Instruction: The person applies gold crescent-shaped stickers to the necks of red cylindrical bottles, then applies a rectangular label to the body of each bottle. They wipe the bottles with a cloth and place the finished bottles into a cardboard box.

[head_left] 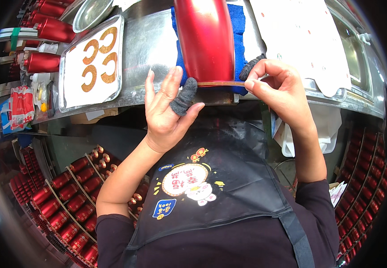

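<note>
Four gold C-shaped strips (100, 57) in metal tray (66, 62); right hand's (279, 87) grip pinching red cylinder's (205, 39) rim, left hand (169, 111) open.

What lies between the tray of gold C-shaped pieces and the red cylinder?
In the head view, only bare metal tabletop separates the tray from the red cylinder.
</note>
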A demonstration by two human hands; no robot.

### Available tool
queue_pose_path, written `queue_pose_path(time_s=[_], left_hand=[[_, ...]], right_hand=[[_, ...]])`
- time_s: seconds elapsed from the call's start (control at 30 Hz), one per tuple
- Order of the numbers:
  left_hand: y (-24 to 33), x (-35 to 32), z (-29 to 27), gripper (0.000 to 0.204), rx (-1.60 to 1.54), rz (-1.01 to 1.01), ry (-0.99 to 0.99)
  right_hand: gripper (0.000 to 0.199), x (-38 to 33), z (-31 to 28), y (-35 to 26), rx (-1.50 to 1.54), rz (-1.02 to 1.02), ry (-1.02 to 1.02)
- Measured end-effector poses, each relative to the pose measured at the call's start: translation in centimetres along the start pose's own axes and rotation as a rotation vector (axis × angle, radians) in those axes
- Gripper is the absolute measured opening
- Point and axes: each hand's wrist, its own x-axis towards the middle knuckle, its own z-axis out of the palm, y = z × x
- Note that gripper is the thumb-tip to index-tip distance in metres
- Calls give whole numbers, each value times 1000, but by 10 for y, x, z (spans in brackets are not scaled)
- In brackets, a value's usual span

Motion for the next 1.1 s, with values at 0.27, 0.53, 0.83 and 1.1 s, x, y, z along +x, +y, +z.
queue_pose_path(time_s=[0.27,0.53,0.83,1.1], left_hand=[[11,19,-6,40,84,107,-5],[25,52,11,28,305,230,33],[6,24,1,60,-41,-90,91],[1,3,-3,43,40,11,-5]], right_hand=[[11,6,0,9,-15,-14,-10],[10,11,3,14,-1,15,-35],[11,7,8,11,89,21,-67],[13,8,3,12,97,-3,-57]])
